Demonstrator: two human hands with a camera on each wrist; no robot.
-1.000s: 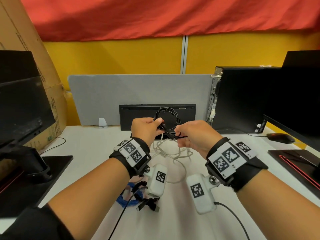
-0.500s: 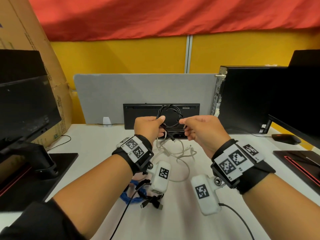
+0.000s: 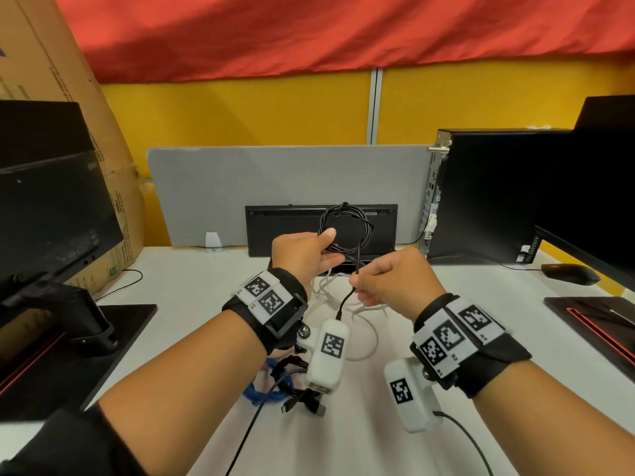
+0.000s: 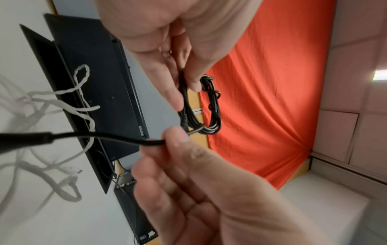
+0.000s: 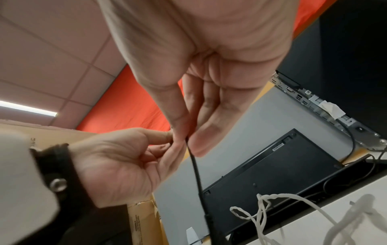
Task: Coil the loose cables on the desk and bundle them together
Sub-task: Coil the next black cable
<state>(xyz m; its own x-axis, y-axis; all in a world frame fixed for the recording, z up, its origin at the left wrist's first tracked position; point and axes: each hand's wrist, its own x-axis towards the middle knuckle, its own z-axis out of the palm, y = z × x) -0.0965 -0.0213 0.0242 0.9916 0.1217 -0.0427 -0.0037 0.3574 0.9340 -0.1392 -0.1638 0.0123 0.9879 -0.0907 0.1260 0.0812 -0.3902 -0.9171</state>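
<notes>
- Your left hand [image 3: 302,255] grasps the black cable coil [image 3: 345,228] between thumb and fingers, holding it up above the counter [image 3: 192,297], in front of the black keyboard [image 3: 275,231] that stands on edge against the grey divider [image 3: 275,180].
- Your right hand [image 3: 395,283] pinches the coil's free tail [image 3: 347,300], which hangs down with its plug end near the left wrist camera.
- The cable looks light, thin and springy; judging by that, the loops will want to fan open if your left thumb eases off, so keep the pinch where all the strands cross.
- Take the tail close to the coil, not near the plug: a short lead should give tighter wraps round the bundle.
- The jacket looks smooth, so a wrap may slip; pull each turn snug before the next.
- A white cable [image 3: 360,304] lies tangled and loose on the counter right beneath your hands; the hanging tail could snag in it.
- A blue cable [image 3: 261,389] and some black leads [image 3: 302,403] lie near your left forearm, partly hidden by the wrist camera.
- A computer tower [image 3: 488,197] and a mouse [image 3: 570,273] sit to the right, a monitor [image 3: 51,201] to the left, all well apart from the work.
</notes>
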